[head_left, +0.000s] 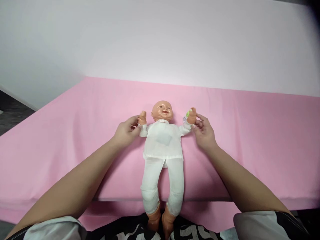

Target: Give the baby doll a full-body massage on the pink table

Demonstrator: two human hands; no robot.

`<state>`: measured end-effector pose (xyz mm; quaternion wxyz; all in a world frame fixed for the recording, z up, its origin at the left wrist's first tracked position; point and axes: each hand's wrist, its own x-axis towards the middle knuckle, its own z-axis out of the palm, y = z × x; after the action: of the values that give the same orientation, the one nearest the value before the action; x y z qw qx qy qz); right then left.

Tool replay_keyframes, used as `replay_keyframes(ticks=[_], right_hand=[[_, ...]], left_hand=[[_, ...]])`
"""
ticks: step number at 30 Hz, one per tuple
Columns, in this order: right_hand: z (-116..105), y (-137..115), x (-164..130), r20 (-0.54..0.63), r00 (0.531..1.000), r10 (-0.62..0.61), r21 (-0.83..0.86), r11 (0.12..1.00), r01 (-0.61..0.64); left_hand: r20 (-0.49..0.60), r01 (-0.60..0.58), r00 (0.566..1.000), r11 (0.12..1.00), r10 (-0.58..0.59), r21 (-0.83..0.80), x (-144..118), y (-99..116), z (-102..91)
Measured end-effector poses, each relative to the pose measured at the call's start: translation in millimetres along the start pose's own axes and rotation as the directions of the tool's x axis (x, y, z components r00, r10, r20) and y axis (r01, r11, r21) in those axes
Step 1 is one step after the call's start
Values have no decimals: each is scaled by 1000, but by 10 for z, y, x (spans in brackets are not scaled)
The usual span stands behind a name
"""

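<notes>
Soft cloth doll (163,146) | left hand (126,131) pinching wrist | right hand (204,132) pinching wrist

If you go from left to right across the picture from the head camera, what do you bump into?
Left hand → doll's small hand held by the left fingers → doll's head → doll's other small hand → right hand, all on the pink cloth.

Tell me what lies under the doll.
The doll lies face up on a pink cloth, its feet hanging past the front edge. The left hand and right hand hold its wrists. Whatever is beneath the cloth is covered.
</notes>
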<state>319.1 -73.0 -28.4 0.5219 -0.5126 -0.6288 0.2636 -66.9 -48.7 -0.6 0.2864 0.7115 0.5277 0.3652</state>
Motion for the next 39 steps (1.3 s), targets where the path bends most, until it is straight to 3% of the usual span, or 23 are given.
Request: replay_keyframes(ticks=[2, 6, 8, 11, 14, 16, 18, 21, 25, 28, 32, 36, 39], right_hand=[[-71, 83, 69, -29, 981, 193, 145, 972, -187], [-204, 173, 149, 18, 859, 511, 258, 828, -498], [-247, 182, 160, 43, 814, 579, 257, 781, -570], [-267, 173, 152, 48, 789, 612, 240, 760, -604], [-237, 123, 109, -25, 860, 510, 221, 842, -493], [-197, 58, 57, -63, 944, 324, 135, 940, -313], [-145, -19, -5, -32, 993, 110, 12, 994, -110], [-48, -102, -91, 121, 984, -129, -179, 972, 150], [75, -87, -159, 361, 883, -301, -353, 832, 428], [130, -39, -182, 411, 853, -321, -390, 784, 483], [156, -45, -186, 428, 852, -303, -415, 771, 482], [135, -109, -163, 416, 869, -269, -370, 823, 432], [80, -101, -128, 295, 930, -219, -296, 904, 307]], left_hand=[[-68, 146, 985, 970, -161, -194, 79, -116, -39], [-42, 301, 934, 843, -355, -446, 218, -323, -75], [-27, 319, 925, 814, -379, -485, 257, -385, -78], [-16, 305, 934, 822, -357, -482, 263, -411, -76], [-29, 258, 955, 876, -295, -409, 210, -341, -69], [-45, 202, 974, 938, -224, -282, 145, -239, -56], [-35, 122, 991, 985, -127, -125, 67, -116, -29], [60, -75, 996, 995, 71, 72, -38, 36, 34], [233, -394, 913, 874, 336, 283, -100, 106, 116], [296, -483, 870, 804, 394, 348, -97, 99, 155], [320, -514, 853, 770, 413, 377, -82, 76, 191], [314, -488, 866, 798, 390, 355, -89, 88, 189], [262, -378, 913, 889, 312, 257, -87, 90, 147]])
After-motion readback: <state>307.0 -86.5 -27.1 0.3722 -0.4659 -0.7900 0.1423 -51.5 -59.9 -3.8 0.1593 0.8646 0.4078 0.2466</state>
